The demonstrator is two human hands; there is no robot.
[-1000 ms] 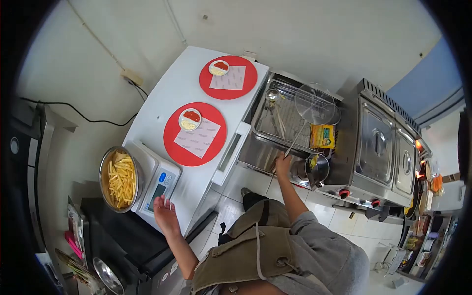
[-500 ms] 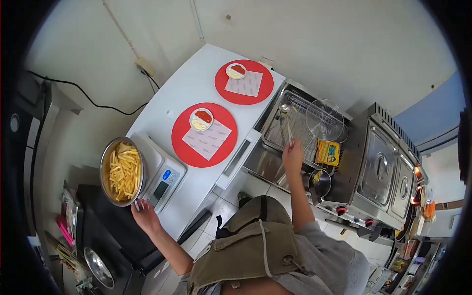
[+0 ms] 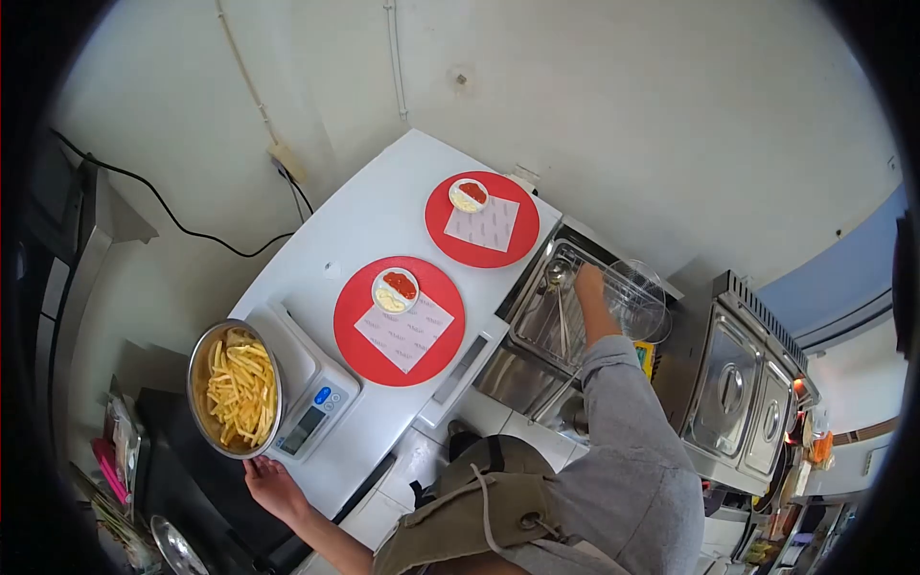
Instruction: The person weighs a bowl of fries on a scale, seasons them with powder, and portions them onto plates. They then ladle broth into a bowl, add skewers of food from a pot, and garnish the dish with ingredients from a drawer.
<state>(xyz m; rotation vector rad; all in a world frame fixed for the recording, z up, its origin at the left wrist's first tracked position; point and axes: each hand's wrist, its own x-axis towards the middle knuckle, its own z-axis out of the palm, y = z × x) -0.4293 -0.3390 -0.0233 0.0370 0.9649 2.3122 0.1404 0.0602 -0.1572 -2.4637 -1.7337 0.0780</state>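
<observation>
White counter: the big one, left and centre [image 3: 369,211], with most of the stuff sitting on it.
Steel warmer: over on the right [image 3: 750,398], two lids on top.
Steel tray: next to the counter [image 3: 534,321], with a ladle lying in it [image 3: 556,276].
Red mats: near one [image 3: 436,286], far one [image 3: 501,187], a sheet of printed paper on each.
Scale: at the counter's left end [image 3: 311,402], display facing the person.
Bowl of fries: steel bowl [image 3: 200,388] right by the scale, can't tell what's holding it up tbh.
Left hand: at the bowl's lower rim [image 3: 274,487], fingers bent, no clue if they're really gripping.
Right hand: reaching over the tray [image 3: 588,281], fingers too hidden to call.
Sauce dishes: one per mat, red and white sauce in each.
</observation>
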